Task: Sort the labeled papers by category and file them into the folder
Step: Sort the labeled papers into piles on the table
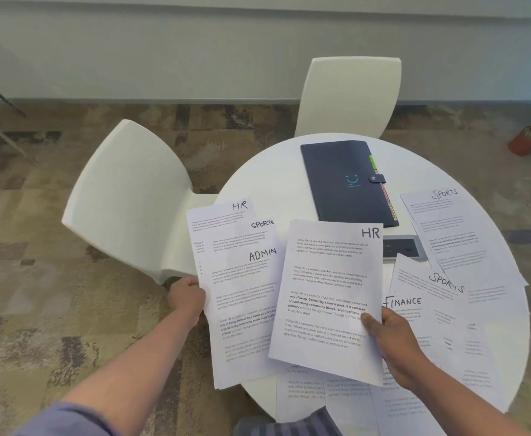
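Standing at centre right: round white table [267, 180], taken as landmark for all that follows. Behind its far edge, one white chair [352, 96]; off its left edge, a second white chair [125, 196], seat tucked toward the tabletop. Beyond its right edge, on the patterned carpet, a potted plant [528, 141], only partly in view.

On the table's far half: dark navy folder [345, 184], closed, strap snapped over its right edge, coloured tabs showing along that edge. Just near of the folder, a grey power socket panel [402, 247] set into the tabletop, partly covered by paper.

On the table's right side: loose sheets overlapping, a far one headed SPORTS [446, 221], a nearer one also headed SPORTS [437, 281], a FINANCE sheet [415, 313] lapping over that. More sheets at the table's near edge, headings hidden.

Over the table's left edge: fanned stack [242, 294], headings HR, SPORTS, ADMIN visible from far to near, gripped at its left margin by the left hand [186, 297], fingers curled round the paper edge.

Over the table's centre: single HR sheet [327, 294], raised and tilted, overlapping the fanned stack's right side, pinched at its right margin by the right hand [389, 338], thumb on top, fingers beneath and unseen.
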Motion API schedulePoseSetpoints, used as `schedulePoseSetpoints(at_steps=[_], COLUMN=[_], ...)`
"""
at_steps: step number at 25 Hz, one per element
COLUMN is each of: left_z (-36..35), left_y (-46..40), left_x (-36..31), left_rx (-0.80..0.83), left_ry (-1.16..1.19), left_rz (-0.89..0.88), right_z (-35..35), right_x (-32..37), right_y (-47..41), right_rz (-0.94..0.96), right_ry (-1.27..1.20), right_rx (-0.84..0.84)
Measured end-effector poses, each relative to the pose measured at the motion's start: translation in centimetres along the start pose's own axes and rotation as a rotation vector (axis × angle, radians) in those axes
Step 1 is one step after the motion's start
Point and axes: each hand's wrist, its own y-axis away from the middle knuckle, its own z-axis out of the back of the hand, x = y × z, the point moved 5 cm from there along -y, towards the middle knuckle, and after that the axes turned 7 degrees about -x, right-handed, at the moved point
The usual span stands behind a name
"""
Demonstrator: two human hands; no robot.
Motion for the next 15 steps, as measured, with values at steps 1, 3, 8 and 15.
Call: schedulePoseSetpoints(at_steps=[1, 3, 8, 15], left_z=[0.3, 0.8, 0.3, 1.3], left_y=[0.4, 1.1, 3.4, 7.7], left_x=[-0.2, -0.7, -2.5, -7.9], left_rx=[-0.009, -0.03, 0.049, -0.075], left_ry=[-0.002, 0.003, 0.069, 0.159], left_rz=[-0.006, -0.024, -0.098, -0.305], right_z=[0.1, 0.3, 1.1, 2.4], right_x=[-0.1, -0.2, -0.5, -0.8], right_y=[0.1, 0.2, 0.7, 1.3], right_rz=[0.002, 0.006, 0.007, 0.026], right_ry=[0.002, 0.009, -0.012, -0.033], right_rx=[0.001, 0.003, -0.018, -0.04])
